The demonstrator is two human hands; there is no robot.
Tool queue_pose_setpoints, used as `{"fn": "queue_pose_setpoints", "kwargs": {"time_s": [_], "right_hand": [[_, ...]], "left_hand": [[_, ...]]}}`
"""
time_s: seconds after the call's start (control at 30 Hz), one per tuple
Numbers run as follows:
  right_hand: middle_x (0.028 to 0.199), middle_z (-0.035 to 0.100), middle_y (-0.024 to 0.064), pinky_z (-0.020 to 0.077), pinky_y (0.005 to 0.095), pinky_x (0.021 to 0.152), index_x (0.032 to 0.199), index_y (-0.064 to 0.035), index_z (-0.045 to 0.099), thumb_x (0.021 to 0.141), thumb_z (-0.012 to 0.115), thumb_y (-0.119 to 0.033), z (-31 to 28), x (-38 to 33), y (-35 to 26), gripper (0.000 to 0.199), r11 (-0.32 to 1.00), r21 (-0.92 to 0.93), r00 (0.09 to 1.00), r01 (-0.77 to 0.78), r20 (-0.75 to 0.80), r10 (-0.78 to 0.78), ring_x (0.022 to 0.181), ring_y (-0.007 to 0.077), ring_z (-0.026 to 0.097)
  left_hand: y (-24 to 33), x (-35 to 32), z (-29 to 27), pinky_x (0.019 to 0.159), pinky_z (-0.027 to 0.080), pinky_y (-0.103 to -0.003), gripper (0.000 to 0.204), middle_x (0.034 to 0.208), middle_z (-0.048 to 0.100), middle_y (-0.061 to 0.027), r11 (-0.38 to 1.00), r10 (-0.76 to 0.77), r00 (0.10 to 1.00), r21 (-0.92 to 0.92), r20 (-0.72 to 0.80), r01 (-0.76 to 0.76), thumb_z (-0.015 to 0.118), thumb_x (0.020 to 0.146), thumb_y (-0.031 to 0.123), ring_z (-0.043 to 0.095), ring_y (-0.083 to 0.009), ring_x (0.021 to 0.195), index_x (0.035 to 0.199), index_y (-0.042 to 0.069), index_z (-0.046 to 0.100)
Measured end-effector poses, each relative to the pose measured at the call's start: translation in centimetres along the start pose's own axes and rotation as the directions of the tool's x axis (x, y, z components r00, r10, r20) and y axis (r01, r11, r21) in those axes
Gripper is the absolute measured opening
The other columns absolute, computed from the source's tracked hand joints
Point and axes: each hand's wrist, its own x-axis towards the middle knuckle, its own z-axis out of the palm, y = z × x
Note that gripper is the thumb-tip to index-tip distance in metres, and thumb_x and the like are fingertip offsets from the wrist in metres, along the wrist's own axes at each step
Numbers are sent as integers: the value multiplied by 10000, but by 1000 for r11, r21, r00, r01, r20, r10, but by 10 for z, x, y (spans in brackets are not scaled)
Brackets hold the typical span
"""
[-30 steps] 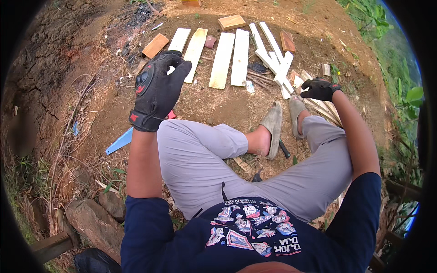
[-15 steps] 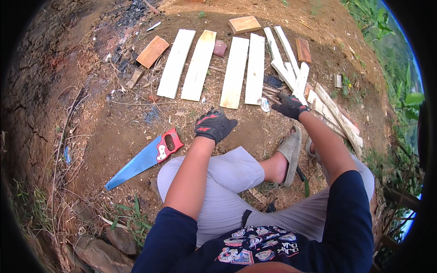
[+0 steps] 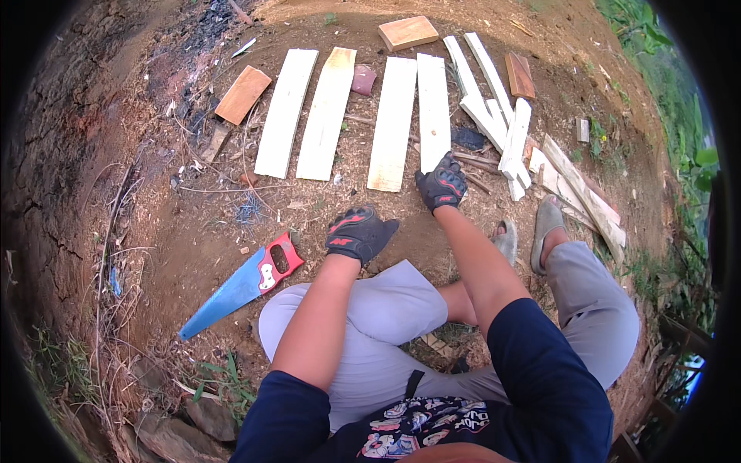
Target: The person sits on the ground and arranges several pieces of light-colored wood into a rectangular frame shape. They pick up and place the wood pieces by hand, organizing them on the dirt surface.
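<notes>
My right hand (image 3: 442, 184), in a black and red glove, is at the near end of a pale wooden plank (image 3: 434, 116), the rightmost of several laid side by side. Its thumb lies at one edge and its fingers at the other, apparently closed round the end; the palm side is hidden. My left hand (image 3: 360, 234), gloved alike, hovers over the soil above my left leg. Its fingers are curled with the thumb sticking out right, and nothing shows in it. Nearest to that hand is a handsaw (image 3: 243, 287) with a blue blade and red handle, lying on the ground.
Narrow wood offcuts (image 3: 515, 147) lie heaped at the right, beside longer strips (image 3: 583, 197). Reddish-brown wood blocks (image 3: 407, 33) lie around the planks. My sandalled foot (image 3: 548, 231) rests near the strips. Rocks (image 3: 174, 436) and weeds edge the lower left.
My right hand has moved left from the offcut heap to the near end of the rightmost plank. My right leg has swung out to the right. The left hand stays about where it was.
</notes>
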Motion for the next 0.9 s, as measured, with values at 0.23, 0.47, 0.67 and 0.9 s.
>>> {"fn": "queue_pose_setpoints", "kwargs": {"time_s": [0.23,0.47,0.67,0.9], "right_hand": [[1490,535,244,466,536,1125,1666,17,303,841,789,-602,-19,-23,33,1140,987,89,989,-135,79,128,1393,424,533],[1472,563,254,483,499,1123,1637,60,334,806,813,-642,-29,-40,63,1189,974,85,970,-209,148,195,1340,416,587],[1513,528,273,426,525,1177,1624,47,357,859,780,-637,-31,-46,39,1110,989,142,999,41,-31,-37,1415,423,517],[1451,617,291,472,499,1151,1490,56,516,878,764,-604,-15,-15,-66,933,909,416,960,21,244,-134,1369,428,590]], "left_hand": [[11,2,5,1119,501,-506,762,1420,669,-257,998,2,1000,60,29,-4,625,953,646,640,-420,1324,1371,11,675],[17,1,10,1120,507,-505,767,1414,670,-267,996,-35,999,84,-2,35,621,950,656,649,-421,1319,1389,32,686],[21,-3,11,1044,552,-514,710,1283,726,-276,997,51,996,61,-72,-47,653,938,642,700,-425,1217,1293,32,730],[19,-5,-6,1089,521,-509,765,1401,680,-251,999,6,999,39,45,-8,612,952,656,656,-414,1302,1367,17,683]]}}
